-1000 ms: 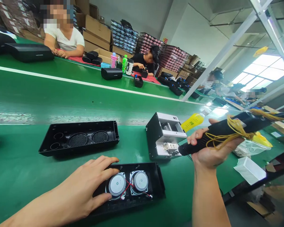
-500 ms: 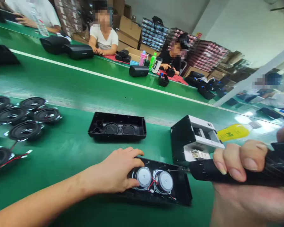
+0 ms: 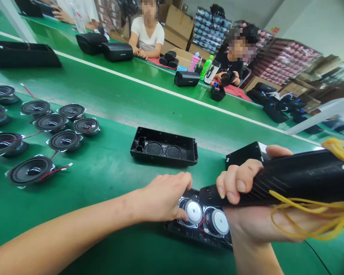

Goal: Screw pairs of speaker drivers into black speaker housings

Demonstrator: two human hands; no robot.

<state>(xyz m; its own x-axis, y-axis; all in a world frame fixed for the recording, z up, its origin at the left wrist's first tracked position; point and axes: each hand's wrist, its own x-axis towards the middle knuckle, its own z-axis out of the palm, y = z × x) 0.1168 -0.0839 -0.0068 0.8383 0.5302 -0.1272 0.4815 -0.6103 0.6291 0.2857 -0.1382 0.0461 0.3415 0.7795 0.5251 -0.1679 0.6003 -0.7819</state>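
My left hand (image 3: 164, 196) is closed on the left speaker (image 3: 193, 212), its thumb against the round magnet and its fingers over the far side. That speaker and a second speaker (image 3: 220, 222) sit magnet-up in a black speaker housing (image 3: 186, 235), with thin red wires between them. In my right hand (image 3: 240, 181) is a black electric screwdriver (image 3: 301, 173), held nearly level, a yellow cord looped at its rear. Its nose reaches over the housing's far edge beside the left speaker; the bit's tip is hidden. My right hand and wrist cover the housing's right end.
Several loose speakers (image 3: 65, 140) lie on the green table at left. Behind my hands stands another open black housing (image 3: 164, 151) with two grilles. A black box-shaped device (image 3: 243, 152) is partly hidden by my right hand. Across the bench, co-workers (image 3: 147, 32) sit near finished speakers (image 3: 117, 51).
The screwdriver has swung left and inward, from the housing's right part to near the left speaker. My left hand keeps its hold. The whole view has shifted, so more loose speakers show.
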